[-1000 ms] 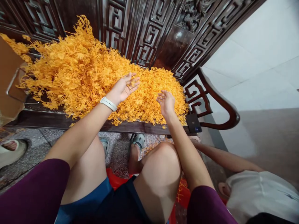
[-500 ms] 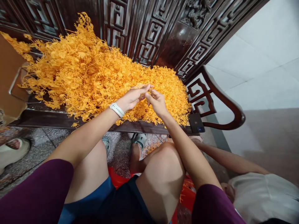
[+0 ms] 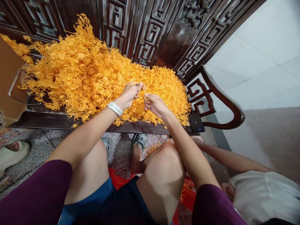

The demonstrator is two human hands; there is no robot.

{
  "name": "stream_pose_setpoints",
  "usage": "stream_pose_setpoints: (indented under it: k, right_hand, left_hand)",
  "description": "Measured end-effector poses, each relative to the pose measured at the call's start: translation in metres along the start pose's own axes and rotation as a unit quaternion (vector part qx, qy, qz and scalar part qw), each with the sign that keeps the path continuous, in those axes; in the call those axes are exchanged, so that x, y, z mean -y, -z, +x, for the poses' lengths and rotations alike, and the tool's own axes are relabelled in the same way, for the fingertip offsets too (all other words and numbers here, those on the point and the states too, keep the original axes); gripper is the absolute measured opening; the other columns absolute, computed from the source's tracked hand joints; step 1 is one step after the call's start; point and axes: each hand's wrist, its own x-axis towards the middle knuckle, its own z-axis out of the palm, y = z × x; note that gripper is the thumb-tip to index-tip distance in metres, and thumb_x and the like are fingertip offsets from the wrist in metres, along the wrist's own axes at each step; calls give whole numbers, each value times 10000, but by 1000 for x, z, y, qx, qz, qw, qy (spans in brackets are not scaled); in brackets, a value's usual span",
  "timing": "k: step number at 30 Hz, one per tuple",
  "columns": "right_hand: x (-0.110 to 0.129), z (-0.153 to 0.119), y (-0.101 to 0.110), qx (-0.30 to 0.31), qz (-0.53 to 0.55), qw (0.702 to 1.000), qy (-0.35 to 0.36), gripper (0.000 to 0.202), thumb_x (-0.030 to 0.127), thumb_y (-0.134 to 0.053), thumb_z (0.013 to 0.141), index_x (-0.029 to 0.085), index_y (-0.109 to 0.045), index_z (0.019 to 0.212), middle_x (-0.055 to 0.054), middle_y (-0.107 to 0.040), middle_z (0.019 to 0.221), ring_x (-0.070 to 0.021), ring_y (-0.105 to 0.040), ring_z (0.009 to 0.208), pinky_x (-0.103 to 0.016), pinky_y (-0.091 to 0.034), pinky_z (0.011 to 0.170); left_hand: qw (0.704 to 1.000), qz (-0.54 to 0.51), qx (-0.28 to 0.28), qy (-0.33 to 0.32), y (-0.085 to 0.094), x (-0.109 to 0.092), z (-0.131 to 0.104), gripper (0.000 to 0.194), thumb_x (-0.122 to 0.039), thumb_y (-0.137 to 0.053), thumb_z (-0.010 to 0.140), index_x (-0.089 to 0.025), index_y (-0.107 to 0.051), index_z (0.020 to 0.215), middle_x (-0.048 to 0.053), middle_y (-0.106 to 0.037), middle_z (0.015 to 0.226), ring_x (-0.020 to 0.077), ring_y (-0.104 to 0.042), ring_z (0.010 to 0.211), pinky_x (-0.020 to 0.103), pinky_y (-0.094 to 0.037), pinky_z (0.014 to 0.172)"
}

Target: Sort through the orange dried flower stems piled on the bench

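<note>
A large heap of orange, many-stranded pieces, plastic-looking like artificial flower parts (image 3: 89, 68), covers the seat of a dark wooden bench (image 3: 53, 120). Over the heap's right half, my left hand (image 3: 130, 94) is closed in a pinch, with a white watch band on its wrist. A thin orange strand (image 3: 119, 84) runs leftward from its fingers. Close beside it, my right hand (image 3: 156, 104) has thumb and forefinger pressed together. What that pinch holds, if anything, is too small to make out. A narrow gap separates the two hands' fingertips.
Behind the heap rises the carved bench back (image 3: 152, 31), with a curved armrest (image 3: 234, 109) at right. A dark phone (image 3: 196, 122) lies at the seat's right end. A cardboard box (image 3: 10, 81) stands at left. Another person's arm (image 3: 234, 159) shows at lower right.
My hands, together at the fingertips before, have drawn slightly apart. The left has shifted a little left and curled more; a thin orange strand now shows trailing from it.
</note>
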Motion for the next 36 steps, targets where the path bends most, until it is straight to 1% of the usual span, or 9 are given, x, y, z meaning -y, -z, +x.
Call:
stream_pose_setpoints:
  k: [7,11,13,16,18,20,22,27,36]
  right_hand:
    - [6,-11,-23,207,-98,972,-56,530,593,-661,961,227,-405,676,81,-286,607,-75,-250,515,-259,-305,517]
    - [-2,-29,-48,502,-262,814,-127,515,626,-579,998,171,-588,757,22,-524,695,-85,-440,599,-249,-397,581]
    - [-1,-37,-53,552,-305,763,-141,502,600,-558,1019,151,-651,815,0,-586,747,-93,-486,657,-244,-423,624]
    - [14,-40,-41,466,-252,844,-85,465,599,-606,989,157,-703,882,-21,-628,782,-106,-509,674,-253,-426,628]
    - [26,-37,-23,288,-130,949,14,514,681,-573,962,184,-695,911,-25,-605,760,-121,-488,655,-266,-408,602]
    - [34,-31,-6,86,4,990,107,576,752,-496,942,204,-673,946,-30,-578,763,-136,-468,665,-278,-401,603]
    - [34,-24,6,-37,80,990,112,557,730,-483,937,204,-658,992,-36,-573,793,-140,-464,678,-285,-408,617]
    - [12,-13,7,-158,23,986,55,281,445,-704,874,211,-636,1015,8,-548,758,-105,-434,587,-276,-375,575]
    - [-3,2,11,-132,-321,918,194,275,425,-676,927,191,-618,795,-2,-596,718,-129,-466,653,-297,-341,634]
  left_hand:
    - [999,-3,-47,24,4,-11,7,216,-39,-556,919,-160,-553,740,-6,-543,733,23,-254,439,219,-122,428]
    - [987,-54,-153,-20,37,-30,29,255,-42,-506,945,-181,-484,732,-27,-504,714,24,-230,428,204,-136,409]
    - [985,-38,-163,-31,58,-38,36,216,-97,-540,969,-170,-544,765,-21,-522,730,17,-226,431,194,-143,400]
    - [995,18,-95,-9,75,-41,35,82,-155,-661,922,-158,-621,851,-1,-583,767,12,-250,432,190,-139,399]
    - [996,78,-43,3,74,-38,31,103,-172,-732,868,-174,-633,900,9,-619,755,19,-254,420,201,-129,406]
    - [989,150,7,12,66,-34,27,164,-202,-777,837,-188,-649,939,24,-646,728,30,-256,413,216,-126,419]
    - [976,207,61,21,57,-29,24,179,-224,-796,828,-186,-674,953,44,-665,712,37,-265,423,230,-132,433]
    - [945,265,192,-25,40,-16,17,57,-151,-763,801,-159,-707,794,71,-694,756,95,-541,588,241,-384,548]
    - [883,398,235,-85,25,4,3,191,-224,-894,652,-197,-728,743,36,-668,696,146,-536,576,274,-333,541]
